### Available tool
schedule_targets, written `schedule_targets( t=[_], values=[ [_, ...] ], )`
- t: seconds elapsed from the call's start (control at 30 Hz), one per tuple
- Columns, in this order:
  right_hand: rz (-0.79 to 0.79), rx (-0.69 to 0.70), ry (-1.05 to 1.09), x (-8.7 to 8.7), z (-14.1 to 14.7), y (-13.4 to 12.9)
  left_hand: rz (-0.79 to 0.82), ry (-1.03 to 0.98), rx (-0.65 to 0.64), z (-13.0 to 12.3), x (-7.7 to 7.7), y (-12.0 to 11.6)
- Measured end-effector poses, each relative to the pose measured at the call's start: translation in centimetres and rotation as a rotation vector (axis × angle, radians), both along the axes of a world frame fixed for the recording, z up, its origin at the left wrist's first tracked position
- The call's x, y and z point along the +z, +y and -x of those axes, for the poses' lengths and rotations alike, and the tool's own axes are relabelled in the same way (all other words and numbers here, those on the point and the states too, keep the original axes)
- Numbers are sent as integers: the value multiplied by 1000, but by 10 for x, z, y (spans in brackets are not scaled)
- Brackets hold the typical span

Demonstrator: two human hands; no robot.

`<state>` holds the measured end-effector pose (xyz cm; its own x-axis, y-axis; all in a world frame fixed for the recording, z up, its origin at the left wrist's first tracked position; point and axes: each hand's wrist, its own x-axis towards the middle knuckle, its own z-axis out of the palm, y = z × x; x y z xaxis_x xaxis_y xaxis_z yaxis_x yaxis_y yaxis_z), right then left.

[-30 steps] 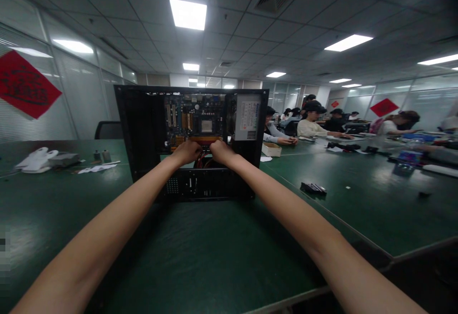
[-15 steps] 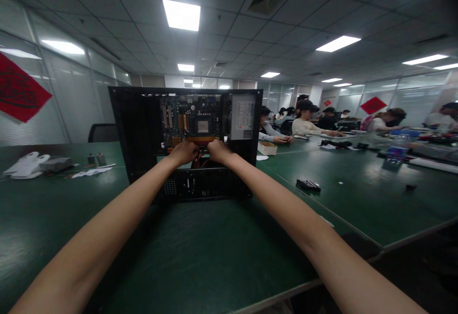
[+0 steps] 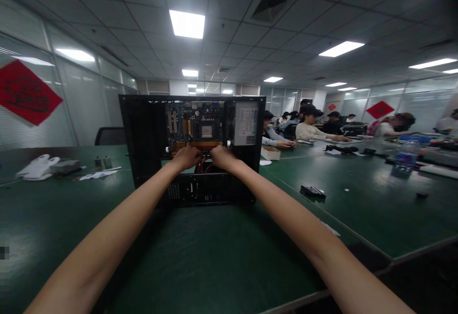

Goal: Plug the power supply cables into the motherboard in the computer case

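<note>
An open black computer case (image 3: 143, 137) stands upright on the green table, its open side facing me. Inside it are a motherboard (image 3: 195, 118), a silver power supply (image 3: 246, 122) at the right, and red and dark cables (image 3: 202, 166). My left hand (image 3: 187, 157) is closed at the lower edge of the motherboard, beside the orange memory slots (image 3: 205, 145). Just right of the cables, my right hand (image 3: 222, 156) is closed near the same slots. The fingertips of both hands are too small and dark to show what they grip.
White plastic bags (image 3: 38, 167) and a grey box (image 3: 66, 166) lie at the left. To the right are a small open box (image 3: 271, 153), a black part (image 3: 312, 191) and a bottle (image 3: 407, 154). Other people sit along the tables at the back right.
The whole view has shifted, so the case and table appear slightly lower and further right. Both hands stay closed at the lower edge of the motherboard.
</note>
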<state>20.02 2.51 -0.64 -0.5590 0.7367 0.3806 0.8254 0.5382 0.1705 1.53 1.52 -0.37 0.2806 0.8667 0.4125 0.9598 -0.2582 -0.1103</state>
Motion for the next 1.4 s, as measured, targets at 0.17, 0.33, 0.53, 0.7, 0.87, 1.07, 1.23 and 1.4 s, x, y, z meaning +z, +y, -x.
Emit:
schedule_targets(
  t=[0.17, 0.33, 0.53, 0.7, 0.87, 1.07, 1.23, 1.4],
  values=[
    [-34, 53, 2, 6, -6, -13, -26, -106, 37, 11, -3, -5],
    [-136, 72, -11, -5, -37, -33, -69, -223, -46, 16, -1, -22],
    [-328, 235, -288, -44, -106, -53, -66, -111, 69, 3, -3, -60],
    [-366, 242, -302, -51, -117, -51, -112, -106, 156, 1, -22, -83],
    [-280, 181, -256, -49, -96, -53, -159, -176, 202, 13, -24, -68],
    [-291, 177, -284, -44, -62, -61, -67, -429, 285, 44, -10, -32],
    [-311, 195, -294, -40, -19, -80, -40, -493, 348, 78, -12, -10],
    [-365, 192, -245, -38, 48, -111, -160, -518, 466, 122, -19, 3]
  ],
)
